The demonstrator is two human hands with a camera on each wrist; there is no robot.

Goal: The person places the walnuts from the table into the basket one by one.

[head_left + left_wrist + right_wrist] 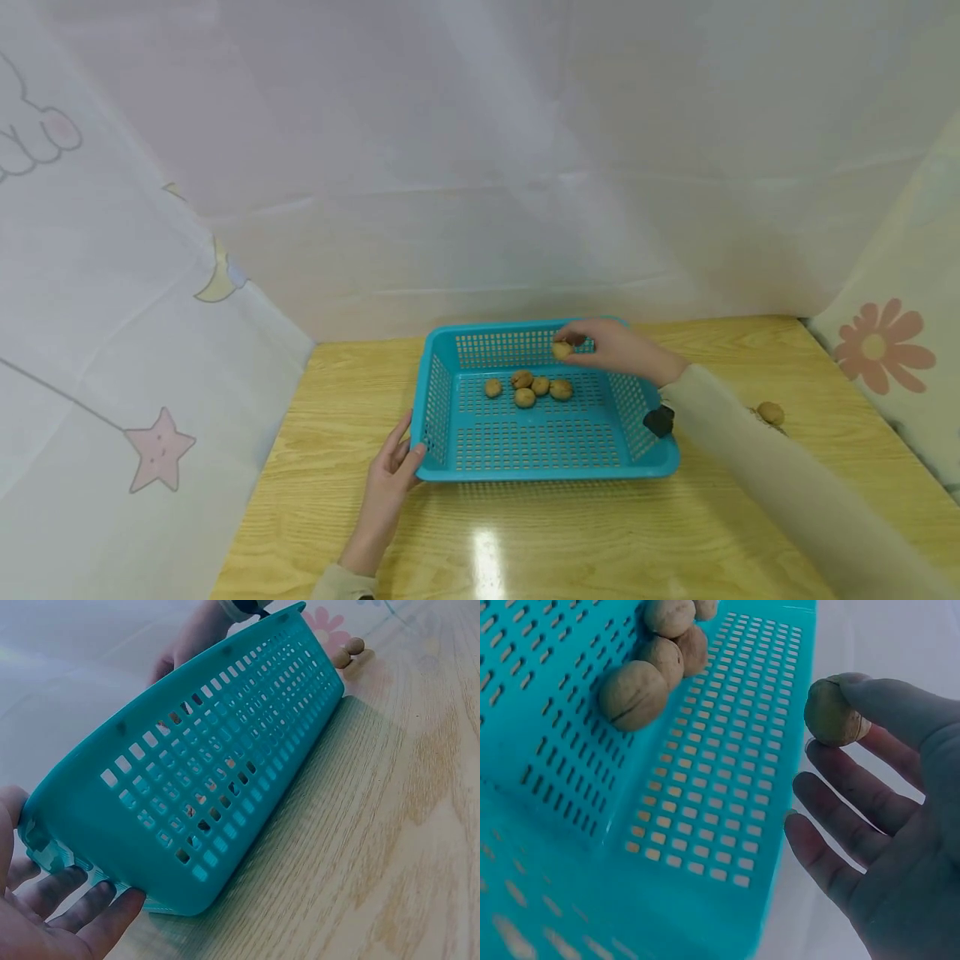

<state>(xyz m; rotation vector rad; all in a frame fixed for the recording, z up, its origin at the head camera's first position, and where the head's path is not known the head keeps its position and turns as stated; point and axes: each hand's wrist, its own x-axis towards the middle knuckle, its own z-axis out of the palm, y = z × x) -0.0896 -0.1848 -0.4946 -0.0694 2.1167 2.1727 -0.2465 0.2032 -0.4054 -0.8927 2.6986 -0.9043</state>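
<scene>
- One walnut point(562, 351) is up off the basket floor, at about twelve o'clock if I take the middle of the basket as the centre of the dial and the person's side as six.
- The right hand point(606, 346) pinches that walnut between thumb and forefinger, its other fingers spread loosely away. The walnut is close to the far rim; from here I cannot tell whether it is inside the rim or just past it.
- Below it sits the blue plastic basket point(536, 473), with slotted sides and floor, resting on the table.
- Inside, four walnuts point(561, 389) bunch close together on the floor, just toward twelve from the middle.
- A fifth, a lone walnut point(492, 387), lies near the bunch, at about ten o'clock.
- The left hand point(390, 471) grips the basket at eight o'clock, thumb at the rim, fingers against the outside of the end wall.
- The right arm, in a pale sleeve point(780, 475), crosses in from four o'clock; a matching cuff point(339, 583) shows at the left wrist.
- Two more walnuts point(348, 652) lie side by side on the table, well apart from the basket, at three o'clock.
- The table point(337, 417) is yellowish wood grain, with a bright glare near seven o'clock.
- Pale cloth point(517, 167) hangs behind and at both sides, printed with a pink star point(160, 450) toward nine and a red flower point(873, 347) just short of three.
</scene>
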